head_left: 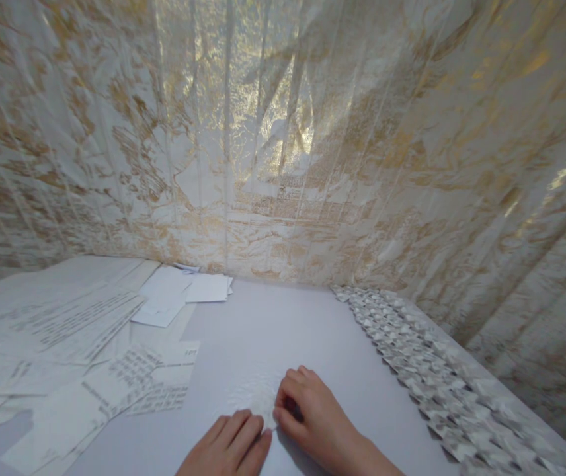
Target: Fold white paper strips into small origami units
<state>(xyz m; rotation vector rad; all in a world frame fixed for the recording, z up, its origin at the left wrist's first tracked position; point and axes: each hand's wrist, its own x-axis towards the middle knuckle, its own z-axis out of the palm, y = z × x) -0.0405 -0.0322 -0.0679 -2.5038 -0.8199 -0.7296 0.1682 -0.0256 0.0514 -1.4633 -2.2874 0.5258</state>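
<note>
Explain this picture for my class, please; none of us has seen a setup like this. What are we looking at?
There is no machine here: a person works with two bare hands. The single picture comes from a camera worn on their head, looking forward and down. The left hand and right hand are close together, low on a pale work surface. Whatever is between their fingertips is too unclear to name. To the left lie printed sheets, with blank white papers farther back. Along the right run rows of small folded pieces. Behind hangs a patterned curtain.
</note>
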